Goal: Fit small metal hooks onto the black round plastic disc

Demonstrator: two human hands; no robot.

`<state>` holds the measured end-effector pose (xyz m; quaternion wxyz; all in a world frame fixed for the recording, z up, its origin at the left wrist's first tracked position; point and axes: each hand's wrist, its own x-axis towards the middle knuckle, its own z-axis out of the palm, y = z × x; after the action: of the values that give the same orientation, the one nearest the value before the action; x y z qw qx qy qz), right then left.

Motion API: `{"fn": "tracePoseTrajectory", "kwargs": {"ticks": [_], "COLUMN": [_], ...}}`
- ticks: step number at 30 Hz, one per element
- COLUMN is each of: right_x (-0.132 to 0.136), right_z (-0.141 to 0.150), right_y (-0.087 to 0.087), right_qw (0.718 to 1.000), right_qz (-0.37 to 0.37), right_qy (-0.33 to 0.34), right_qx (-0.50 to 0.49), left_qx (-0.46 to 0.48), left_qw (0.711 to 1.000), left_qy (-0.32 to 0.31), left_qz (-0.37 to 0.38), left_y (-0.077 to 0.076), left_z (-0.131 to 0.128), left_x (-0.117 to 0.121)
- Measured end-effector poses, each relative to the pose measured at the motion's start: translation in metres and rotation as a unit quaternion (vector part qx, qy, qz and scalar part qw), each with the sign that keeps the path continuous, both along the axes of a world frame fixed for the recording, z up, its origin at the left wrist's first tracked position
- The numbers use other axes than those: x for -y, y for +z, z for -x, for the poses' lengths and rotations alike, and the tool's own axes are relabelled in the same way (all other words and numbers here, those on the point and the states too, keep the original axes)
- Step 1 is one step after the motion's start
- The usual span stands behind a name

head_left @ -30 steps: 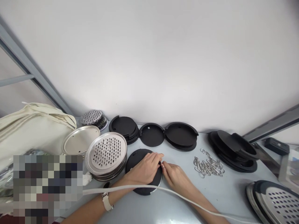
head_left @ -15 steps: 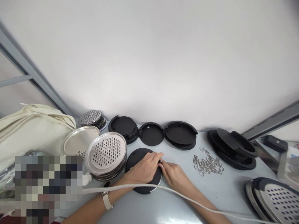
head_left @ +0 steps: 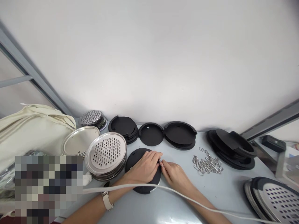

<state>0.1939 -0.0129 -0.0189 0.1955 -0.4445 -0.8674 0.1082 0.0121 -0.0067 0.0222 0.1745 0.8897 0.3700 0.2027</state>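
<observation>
A black round cover [head_left: 136, 159] with a thin metal rim showing at its lower right lies flat on the table in front of me. My left hand [head_left: 147, 166] rests across it, its fingers bent together over the right edge and gripping there. Fingertips of my right hand [head_left: 173, 171] are pinched at that same edge, touching the left fingers. A small dark, shiny bit shows between the two hands, too covered to name. Just left of the cover stands a stack of round metal grater plates [head_left: 106, 152].
Behind are black round covers [head_left: 151, 135] in several piles, with another stack [head_left: 233, 146] at right. Metal S-shaped hooks [head_left: 207, 163] lie in a heap. Finished-looking graters [head_left: 277, 199] sit front right; plain metal discs [head_left: 80, 141] stand left. A white cord [head_left: 187, 196] crosses before my forearms.
Both hands stay at the cover's right edge. The right fingertips have shifted very slightly, and the small shiny bit between the hands shows a little differently.
</observation>
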Motion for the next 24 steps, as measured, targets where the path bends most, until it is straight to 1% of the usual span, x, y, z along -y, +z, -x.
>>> {"fn": "tracePoseTrajectory", "kwargs": {"ticks": [7,13,19,24], "right_x": [0.0026,0.0017,0.0023,0.002], "right_z": [0.0002,-0.001,-0.0015,-0.0015], "right_y": [0.0008,0.0028,0.0062,0.0042], "right_qw": [0.999,0.999,0.999,0.999], "right_qz": [0.041,0.048,0.05,0.053], "right_qy": [-0.006,-0.003,-0.003,-0.005], "right_qx": [0.008,0.01,0.006,0.005], "left_qx": [0.006,0.0,0.005,0.01], "left_qw": [1.0,0.999,0.999,0.999], "left_qy": [0.011,0.02,0.022,0.022], "left_qz": [-0.019,-0.027,-0.043,-0.031], "left_y": [0.0003,0.0014,-0.0008,-0.0025], "left_z": [-0.001,-0.001,-0.0005,0.0], "left_x": [0.0017,0.002,0.0013,-0.0004]}}
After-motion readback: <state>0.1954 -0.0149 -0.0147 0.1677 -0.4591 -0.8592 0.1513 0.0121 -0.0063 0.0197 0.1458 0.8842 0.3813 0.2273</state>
